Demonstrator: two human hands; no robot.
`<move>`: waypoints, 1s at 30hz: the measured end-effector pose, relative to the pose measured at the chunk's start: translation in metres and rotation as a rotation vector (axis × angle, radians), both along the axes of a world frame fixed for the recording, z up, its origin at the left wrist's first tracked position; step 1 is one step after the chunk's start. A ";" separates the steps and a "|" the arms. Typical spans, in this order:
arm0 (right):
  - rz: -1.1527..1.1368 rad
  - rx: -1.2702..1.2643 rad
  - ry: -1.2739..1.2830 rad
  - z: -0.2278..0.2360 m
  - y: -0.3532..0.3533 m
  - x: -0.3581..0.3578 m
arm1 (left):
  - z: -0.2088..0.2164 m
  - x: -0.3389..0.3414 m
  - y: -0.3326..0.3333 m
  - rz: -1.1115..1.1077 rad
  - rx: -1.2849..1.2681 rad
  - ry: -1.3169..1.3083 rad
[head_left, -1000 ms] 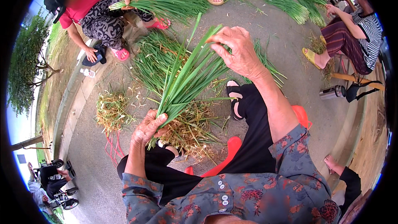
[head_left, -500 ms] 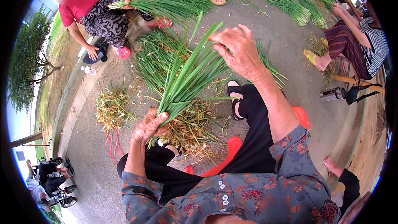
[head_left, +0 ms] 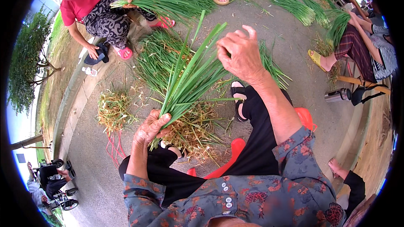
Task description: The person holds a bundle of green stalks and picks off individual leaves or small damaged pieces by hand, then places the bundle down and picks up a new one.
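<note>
My left hand [head_left: 152, 128] is closed round the pale lower ends of a bunch of garlic chives [head_left: 187, 75], whose flat green leaves fan up and to the right. Just right of the leaf tips is my right hand [head_left: 242, 54], its fingers curled in and one finger raised. Whatever those fingers may hold is hidden. Below the bunch, between my feet, lies a heap of yellowed, dry leaves [head_left: 195, 132]. A larger pile of loose chives [head_left: 158, 61] spreads on the ground behind the bunch.
A smaller heap of dry leaves [head_left: 113, 109] lies left, beside red string [head_left: 113, 149]. Across from me a person in red [head_left: 90, 0] holds chives over another pile. More chive bundles [head_left: 292, 6] lie far right, near a seated person in striped clothes. A steel flask [head_left: 336, 96] lies right.
My right hand has drawn slightly right, away from the leaf tips, and its fingers have curled in more. My left hand and its bunch stay put. The person at right has swung chives lower.
</note>
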State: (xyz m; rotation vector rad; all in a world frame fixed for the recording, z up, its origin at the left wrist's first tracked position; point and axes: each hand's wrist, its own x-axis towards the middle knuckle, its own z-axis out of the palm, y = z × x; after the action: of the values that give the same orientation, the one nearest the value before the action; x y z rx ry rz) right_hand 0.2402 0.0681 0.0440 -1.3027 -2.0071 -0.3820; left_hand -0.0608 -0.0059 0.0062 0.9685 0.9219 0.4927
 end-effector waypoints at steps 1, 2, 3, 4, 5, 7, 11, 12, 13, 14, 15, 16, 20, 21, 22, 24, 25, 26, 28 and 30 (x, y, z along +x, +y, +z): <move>-0.032 0.002 0.038 0.000 0.001 0.000 | 0.001 0.000 0.000 -0.008 0.003 0.005; -0.058 0.000 0.116 -0.001 0.004 0.003 | 0.000 0.000 0.000 -0.010 0.000 0.004; -0.081 0.000 0.194 -0.002 0.007 0.007 | -0.001 -0.001 0.000 -0.009 -0.001 0.004; -0.104 -0.001 0.273 -0.002 0.010 0.010 | -0.003 -0.002 0.000 -0.008 -0.002 0.004; -0.121 -0.012 0.329 -0.002 0.010 0.012 | -0.004 -0.003 0.000 0.006 -0.007 -0.003; -0.156 -0.035 0.441 0.001 0.009 0.015 | -0.005 -0.003 -0.001 0.031 -0.018 -0.018; 0.109 -0.074 0.653 0.007 0.007 0.008 | -0.003 -0.002 0.000 0.047 -0.019 -0.019; 0.122 -0.036 0.524 0.007 0.006 0.008 | -0.002 -0.001 0.000 0.051 -0.017 -0.018; 0.135 0.001 0.394 0.007 0.005 0.007 | 0.000 -0.001 0.000 0.055 -0.015 -0.018; 0.147 0.037 0.264 0.007 0.004 0.007 | -0.001 -0.001 -0.001 0.061 -0.011 -0.017; 0.152 0.020 0.256 0.008 0.003 0.005 | -0.002 -0.001 -0.001 0.067 -0.007 -0.018; 0.157 0.002 0.247 0.009 0.001 0.003 | -0.003 -0.002 -0.001 0.073 -0.004 -0.018; 0.180 -0.016 0.202 0.011 -0.003 -0.002 | -0.007 -0.003 0.000 0.084 -0.010 -0.029; 0.167 -0.005 0.180 0.009 -0.003 -0.002 | -0.004 -0.002 0.000 0.081 -0.010 -0.024; 0.154 0.005 0.157 0.005 -0.001 -0.001 | -0.003 -0.001 0.000 0.079 -0.011 -0.019; 0.136 0.017 0.122 0.004 -0.001 -0.002 | -0.005 -0.003 0.000 0.073 -0.017 -0.027; 0.131 0.018 0.109 0.005 -0.002 -0.002 | -0.006 -0.004 0.001 0.071 -0.020 -0.031; 0.125 0.019 0.096 0.005 -0.002 -0.002 | -0.007 -0.004 0.001 0.069 -0.022 -0.033; 0.127 0.006 0.080 0.005 -0.003 -0.003 | -0.008 -0.004 0.001 0.063 -0.026 -0.039; 0.124 0.001 0.073 0.005 -0.004 -0.003 | -0.009 -0.004 0.001 0.064 -0.026 -0.046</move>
State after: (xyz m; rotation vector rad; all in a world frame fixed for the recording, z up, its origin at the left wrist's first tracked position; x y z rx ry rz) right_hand 0.2371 0.0645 0.0489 -1.1684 -2.0135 -0.2731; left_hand -0.0647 -0.0046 -0.0027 0.9033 0.9182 0.5537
